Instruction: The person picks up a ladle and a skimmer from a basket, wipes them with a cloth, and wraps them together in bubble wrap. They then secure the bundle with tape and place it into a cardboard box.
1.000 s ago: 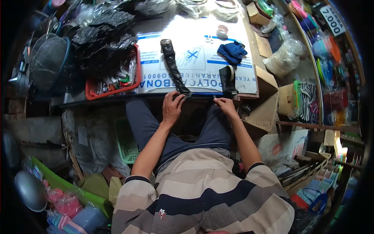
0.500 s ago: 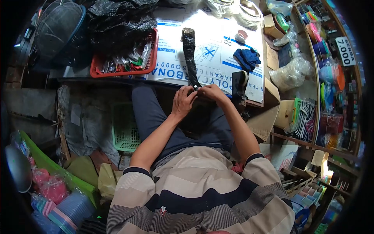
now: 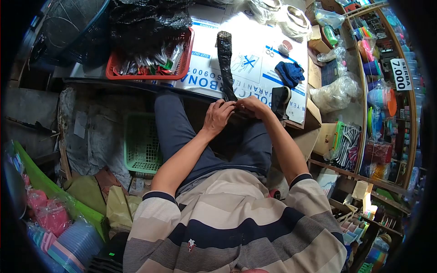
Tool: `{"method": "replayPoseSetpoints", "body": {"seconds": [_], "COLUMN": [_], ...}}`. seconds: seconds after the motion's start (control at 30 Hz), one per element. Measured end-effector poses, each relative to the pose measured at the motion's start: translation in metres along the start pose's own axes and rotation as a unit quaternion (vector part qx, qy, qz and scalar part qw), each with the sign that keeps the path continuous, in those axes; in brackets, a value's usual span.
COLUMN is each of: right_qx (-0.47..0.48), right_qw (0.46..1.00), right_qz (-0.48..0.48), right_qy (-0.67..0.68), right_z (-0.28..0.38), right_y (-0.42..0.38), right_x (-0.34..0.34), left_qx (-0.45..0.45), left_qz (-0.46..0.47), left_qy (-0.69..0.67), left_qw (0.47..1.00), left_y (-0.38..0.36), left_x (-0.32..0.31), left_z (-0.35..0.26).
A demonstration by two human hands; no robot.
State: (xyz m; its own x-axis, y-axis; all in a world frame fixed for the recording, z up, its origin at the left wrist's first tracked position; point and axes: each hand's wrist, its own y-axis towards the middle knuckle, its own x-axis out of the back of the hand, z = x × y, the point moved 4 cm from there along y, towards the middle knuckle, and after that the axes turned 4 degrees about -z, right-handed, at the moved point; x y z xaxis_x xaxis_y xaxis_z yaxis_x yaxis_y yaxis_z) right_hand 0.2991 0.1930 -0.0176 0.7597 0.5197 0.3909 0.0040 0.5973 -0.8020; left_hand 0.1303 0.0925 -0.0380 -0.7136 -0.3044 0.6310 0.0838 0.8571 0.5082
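Observation:
A long, narrow bundle wrapped in shiny black plastic (image 3: 225,61) lies on the table, its near end reaching the front edge. My left hand (image 3: 219,115) has its fingers bent and pinched at that near end. Close against it, my right hand (image 3: 252,107) is closed on the same end from the right. The fingertips of both hands meet there, and the exact spot they grip is partly hidden. What the plastic wraps cannot be made out.
A red basket (image 3: 150,78) with small packets stands left on the printed board (image 3: 200,83), below crumpled black plastic (image 3: 150,22). To the right are a black tape dispenser (image 3: 281,101) and a dark blue cloth (image 3: 290,73). A green crate (image 3: 142,143) sits below.
The view has shifted slightly. Both hands stay at the bundle's near end, with small finger movements; the left fingers now lie closer to the right hand.

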Motion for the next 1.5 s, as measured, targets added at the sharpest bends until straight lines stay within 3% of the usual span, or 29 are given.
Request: {"method": "replayPoseSetpoints", "body": {"seconds": [0.23, 0.43, 0.63, 0.7, 0.97, 1.1, 1.23, 1.4, 1.5], "right_qx": [-0.07, -0.006, 0.057, 0.104, 0.076, 0.08, 0.095, 0.195, 0.19], "right_qw": [0.995, 1.0, 0.994, 0.99, 0.99, 0.988, 0.983, 0.96, 0.955], "right_qz": [0.059, 0.023, -0.037, -0.084, -0.062, -0.045, -0.047, -0.105, -0.13], "right_qy": [0.038, 0.006, 0.082, 0.036, 0.105, 0.124, 0.152, 0.17, 0.188], "right_z": [0.0, -0.005, -0.031, -0.035, -0.035, -0.043, -0.054, -0.059, -0.066], "right_y": [0.007, -0.014, -0.014, -0.014, -0.04, -0.033, -0.027, -0.023, -0.022], "right_x": [0.001, 0.001, -0.014, -0.013, -0.015, -0.021, -0.026, -0.037, -0.043], "left_qx": [0.016, 0.018, 0.027, 0.031, 0.001, -0.001, 0.022, 0.071, 0.099], "left_qz": [-0.004, -0.012, -0.016, -0.017, -0.058, -0.026, -0.039, -0.037, -0.047], "left_qy": [-0.009, -0.022, -0.018, -0.017, 0.007, -0.014, -0.031, -0.065, -0.067], "left_qw": [1.0, 1.0, 0.999, 0.999, 0.998, 1.0, 0.999, 0.995, 0.992], "left_y": [-0.002, 0.001, -0.003, -0.001, 0.003, 0.002, 0.005, 0.006, 0.007], "left_x": [-0.004, -0.001, -0.004, -0.004, 0.007, 0.003, 0.006, 0.004, 0.005], "left_z": [0.001, 0.0, 0.005, 0.005, -0.006, -0.002, -0.001, 0.001, 0.002]}}
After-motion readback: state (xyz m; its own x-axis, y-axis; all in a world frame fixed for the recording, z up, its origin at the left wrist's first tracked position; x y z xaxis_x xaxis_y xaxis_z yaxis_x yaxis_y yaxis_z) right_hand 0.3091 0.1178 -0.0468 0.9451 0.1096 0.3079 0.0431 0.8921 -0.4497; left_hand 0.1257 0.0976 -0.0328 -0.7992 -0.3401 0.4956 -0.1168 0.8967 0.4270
